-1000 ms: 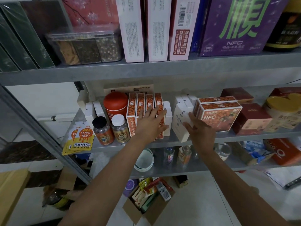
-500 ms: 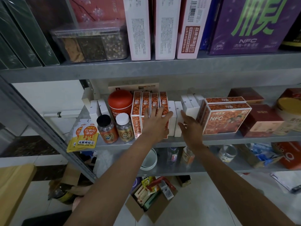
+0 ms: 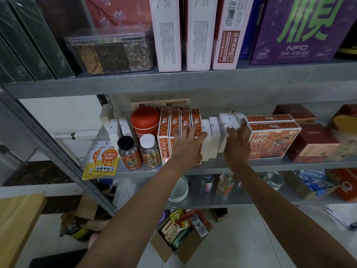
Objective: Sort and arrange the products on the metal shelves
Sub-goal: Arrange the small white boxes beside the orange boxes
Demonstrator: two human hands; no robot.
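- A cardboard box (image 3: 179, 255) sits on the floor, nearest.
- The left hand (image 3: 188, 147) lies flat with fingers spread. It presses the upright orange boxes (image 3: 170, 132) on the middle shelf (image 3: 280, 163) and holds nothing.
- The right hand (image 3: 236, 147) touches the leaning white boxes (image 3: 224, 126) with straight fingers.
- A purple box (image 3: 301, 29) stands on the shelf above.

The left hand (image 3: 188, 147) covers lower fronts of upright orange-patterned cartons (image 3: 174, 120). Far purple cardboard box (image 3: 266, 41): top cropped, small print illegible.
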